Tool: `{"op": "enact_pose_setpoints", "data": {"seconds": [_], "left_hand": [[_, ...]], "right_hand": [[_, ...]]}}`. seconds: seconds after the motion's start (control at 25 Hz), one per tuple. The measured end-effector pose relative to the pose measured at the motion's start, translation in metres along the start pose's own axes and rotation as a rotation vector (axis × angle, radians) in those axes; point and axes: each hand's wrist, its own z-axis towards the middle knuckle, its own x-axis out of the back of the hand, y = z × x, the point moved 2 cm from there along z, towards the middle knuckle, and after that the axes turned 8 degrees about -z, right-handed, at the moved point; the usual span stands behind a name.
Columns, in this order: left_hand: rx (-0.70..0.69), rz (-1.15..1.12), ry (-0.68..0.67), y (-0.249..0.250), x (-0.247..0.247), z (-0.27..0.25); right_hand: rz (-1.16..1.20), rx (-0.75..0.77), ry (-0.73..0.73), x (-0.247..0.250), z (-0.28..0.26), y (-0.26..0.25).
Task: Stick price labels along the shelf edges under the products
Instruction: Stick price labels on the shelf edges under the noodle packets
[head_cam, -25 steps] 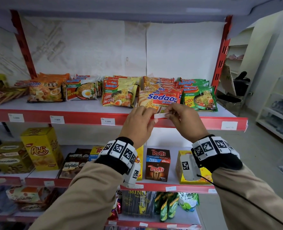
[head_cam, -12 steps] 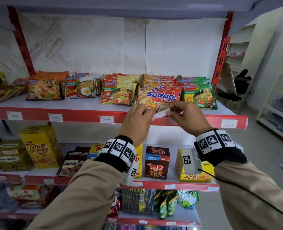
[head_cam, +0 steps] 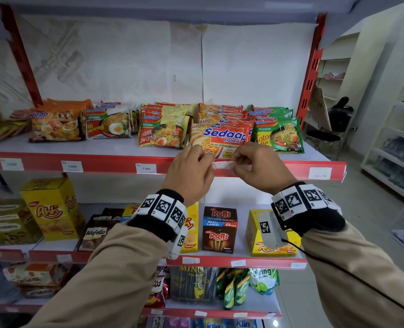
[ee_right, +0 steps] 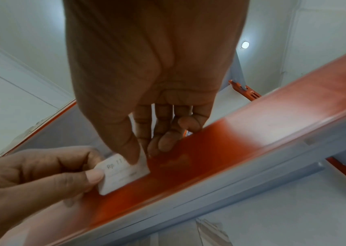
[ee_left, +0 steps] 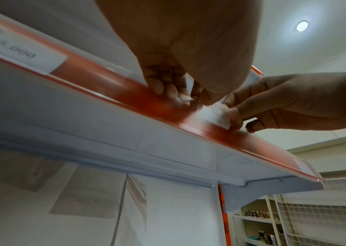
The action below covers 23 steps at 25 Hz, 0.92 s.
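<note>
At the middle of the head view, both hands meet on the red shelf edge of the noodle shelf, directly below the red Sedaap packet. The left hand pinches the left end of a small white price label between thumb and fingers, and the right hand pinches the right end the same way. In the right wrist view the label lies against the red strip with its lower edge touching it; "Rp 11" can be read on it, and the rest of the print is blurred. The right thumb covers its upper right corner, while the other right fingers curl down to the strip beside it. In the left wrist view the label sits low and right of centre, held between the two sets of fingertips.

Further left on the same edge a stuck label reading 5.000 sits below the yellow noodle packets, and two more labels show toward the left of the frame. Toward the right end of the edge another label sits below the green packets. On the shelf below, in the lower half of the frame, stand a dark Roll's box and a yellow Ahh box. Both wrists wear black bands with square printed markers.
</note>
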Motion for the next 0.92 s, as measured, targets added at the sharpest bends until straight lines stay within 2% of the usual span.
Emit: {"op": "enact_pose_setpoints", "data": {"seconds": [0.2,0.32,0.44,0.64,0.92], "left_hand": [[0.012,-0.031,-0.104,-0.002,0.003,0.002],[0.027,-0.105,-0.142,-0.005,0.006,0.002],[0.038,-0.081,-0.199,-0.006,0.006,0.003],[0.076,-0.099,-0.208,-0.003,0.007,0.003],[0.087,-0.24,-0.173,-0.006,0.014,0.002]], "right_hand": [[-0.21,0.011,-0.126,-0.002,0.0,0.001],[-0.211,0.009,-0.146,-0.002,0.001,0.003],[-0.215,0.0,-0.148,-0.004,0.001,0.004],[-0.157,-0.038,-0.123,-0.003,-0.004,0.004],[-0.203,-0.069,-0.14,-0.004,-0.005,0.0]]}}
